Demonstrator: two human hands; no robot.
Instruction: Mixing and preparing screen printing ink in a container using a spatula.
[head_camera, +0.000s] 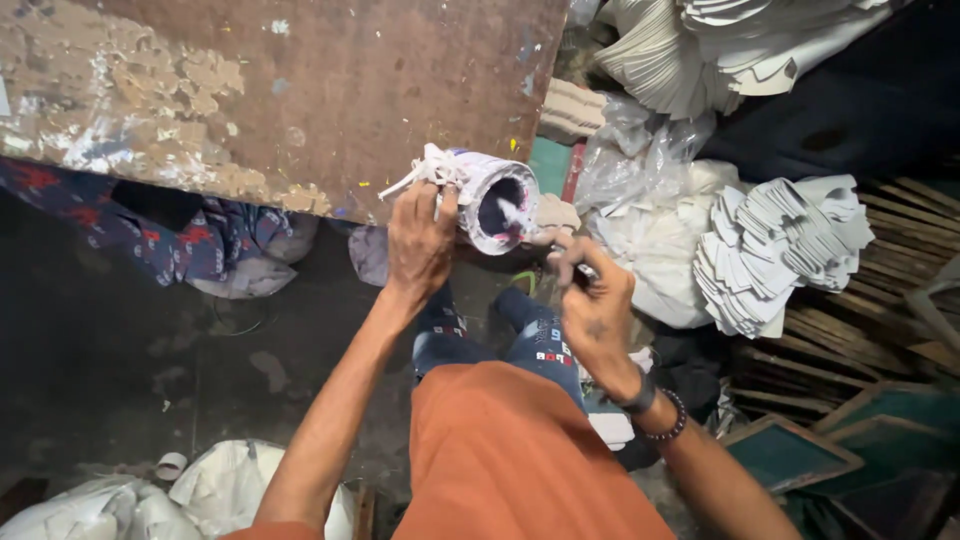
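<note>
The left hand (420, 240) is clenched around a white shoe upper (487, 195), gripping it from the laced side so that the round opening faces the camera and shows a dark lining inside. White laces (415, 172) stick out past the fingers at the upper left. The shoe upper sits at the lower edge of a worn brown worktable (300, 90) (its surface is flaked and spotted with pale paint), just in front of the person's knees.

The right hand (590, 300) is closed with fingers pinched near the thumb, just right of and below the shoe's opening; something small and pale shows at the fingertips, but what it is cannot be told. Dark bead bracelets (655, 410) circle that wrist.

To the right lie stacks of white cut shoe pieces (780, 250), fanned out on slatted wood, with a crumpled clear plastic bag (640, 150) beside them. More white stacks (700, 50) sit at the top. Patterned blue and red cloth (170, 230) hangs under the table on the left.
</note>
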